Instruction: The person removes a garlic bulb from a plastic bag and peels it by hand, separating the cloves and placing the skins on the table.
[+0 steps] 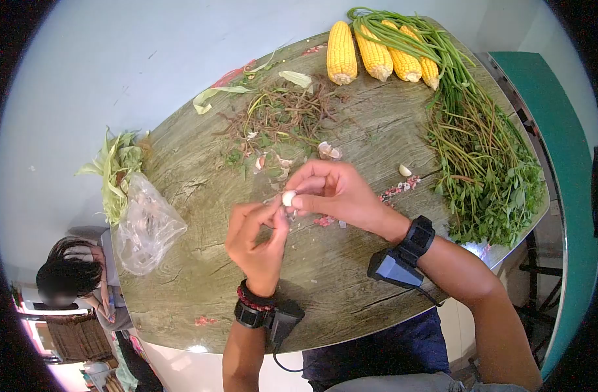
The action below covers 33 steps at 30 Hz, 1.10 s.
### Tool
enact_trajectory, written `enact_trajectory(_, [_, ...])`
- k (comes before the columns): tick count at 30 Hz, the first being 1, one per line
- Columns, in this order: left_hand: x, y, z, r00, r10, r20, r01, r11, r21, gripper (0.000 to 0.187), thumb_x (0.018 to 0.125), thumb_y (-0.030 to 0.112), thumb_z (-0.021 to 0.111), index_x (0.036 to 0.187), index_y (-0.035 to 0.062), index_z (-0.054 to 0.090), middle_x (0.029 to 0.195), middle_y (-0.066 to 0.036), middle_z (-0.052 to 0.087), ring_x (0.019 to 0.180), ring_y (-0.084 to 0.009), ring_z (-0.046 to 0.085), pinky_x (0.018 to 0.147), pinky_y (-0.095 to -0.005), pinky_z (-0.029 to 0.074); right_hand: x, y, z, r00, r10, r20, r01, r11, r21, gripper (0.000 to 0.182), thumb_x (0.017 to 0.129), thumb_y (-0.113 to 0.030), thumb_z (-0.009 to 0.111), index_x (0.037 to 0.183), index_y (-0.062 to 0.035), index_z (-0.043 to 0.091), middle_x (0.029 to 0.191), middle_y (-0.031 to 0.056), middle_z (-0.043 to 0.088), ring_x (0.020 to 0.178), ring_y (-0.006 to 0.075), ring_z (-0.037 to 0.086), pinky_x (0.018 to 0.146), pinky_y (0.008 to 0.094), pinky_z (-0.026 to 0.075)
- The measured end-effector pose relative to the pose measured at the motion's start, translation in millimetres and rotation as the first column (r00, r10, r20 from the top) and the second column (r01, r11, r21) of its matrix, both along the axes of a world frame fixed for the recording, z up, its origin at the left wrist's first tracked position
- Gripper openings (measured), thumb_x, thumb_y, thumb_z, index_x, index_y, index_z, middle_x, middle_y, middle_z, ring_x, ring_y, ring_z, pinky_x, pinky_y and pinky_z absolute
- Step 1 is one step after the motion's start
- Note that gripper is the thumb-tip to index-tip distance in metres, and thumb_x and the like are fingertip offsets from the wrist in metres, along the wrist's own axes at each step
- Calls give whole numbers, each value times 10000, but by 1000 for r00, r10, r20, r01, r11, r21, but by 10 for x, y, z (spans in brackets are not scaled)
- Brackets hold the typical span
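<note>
A white garlic clove is pinched at the fingertips of both hands, above the middle of the wooden table. My left hand grips it from the lower left with thumb and fingers closed. From the upper right, my right hand holds the same clove between thumb and forefinger. Papery garlic skins lie just beyond the hands. One more pale clove rests by itself to the right of my right hand.
Several corn cobs and long green beans lie at the back right, above leafy greens. Stem scraps cover the back middle. A clear plastic bag and corn husks sit left. Another person is beyond the left edge.
</note>
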<state>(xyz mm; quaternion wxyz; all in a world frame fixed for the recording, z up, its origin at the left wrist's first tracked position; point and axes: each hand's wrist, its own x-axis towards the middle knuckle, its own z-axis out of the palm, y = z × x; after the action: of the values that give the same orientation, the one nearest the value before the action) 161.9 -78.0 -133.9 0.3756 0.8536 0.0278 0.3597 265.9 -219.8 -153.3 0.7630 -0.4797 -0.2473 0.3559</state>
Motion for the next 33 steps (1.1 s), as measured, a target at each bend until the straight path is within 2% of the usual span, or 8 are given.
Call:
enact_trajectory(2, [11,7,-12,1000,1,25,-2,1000,26,291,704,-114,714,955,33,713,831,-61,601,634,-116,551,575,-232,443,-3,2,-1,1000,-10,-7,11,1000,3,183,892,-56,658,1055,-5,593,1000,53,674,897,87,640,775,233,538])
enact_trajectory(5, [4,-46,32,999,17,-35,-19,997,-76,201,752,-78,703,924,24,715,823,-52,603,709,-109,546,606,-218,429,-6,1,10,1000,-25,2,25,1000,11,177,891,-56,659,1048,-6,595,1000,52,674,903,88,639,776,235,540])
enact_trajectory(11, [8,36,-14,1000,9,-3,-9,999,39,251,727,-64,746,950,46,717,834,-73,598,652,-135,548,575,-241,443,8,-8,-11,999,-18,36,17,999,40,181,885,-60,666,1044,-8,597,1004,60,675,916,98,644,777,240,548])
enact_trajectory(16, [0,-14,30,999,31,-35,-31,999,-7,122,777,-51,702,875,22,695,832,-44,581,724,-113,534,617,-216,423,4,-3,-9,999,-18,46,16,999,44,188,881,-61,671,1043,-4,595,1012,74,676,922,120,657,775,249,554])
enact_trajectory(22, [7,-24,19,999,25,-41,-27,999,-42,88,810,-51,672,864,14,648,864,-49,554,741,-115,535,624,-221,437,2,-7,-8,1000,17,-24,-15,996,91,202,866,-47,685,1043,-7,596,1016,72,675,920,108,651,768,242,548])
enact_trajectory(25, [13,-13,-9,998,45,-36,-46,998,-36,97,806,-52,673,867,16,640,876,-53,551,748,-118,545,625,-222,450,-12,22,-33,997,-39,62,39,999,2,236,847,-45,709,1052,-17,596,989,48,672,871,87,642,736,222,534])
enact_trajectory(28, [18,-10,5,999,33,-20,-33,999,17,138,776,-61,690,872,24,640,867,-67,556,704,-133,545,594,-239,448,-34,27,2,976,-81,204,81,997,10,252,831,-54,733,1046,-24,604,940,16,660,825,63,618,696,202,510])
enact_trajectory(33, [12,-7,-3,999,-8,-36,10,999,38,176,750,-75,696,878,29,635,867,-70,548,661,-136,537,579,-250,438,-38,9,-8,977,-61,202,79,993,-82,220,830,-58,735,1020,-20,630,887,-9,644,798,34,588,653,186,488])
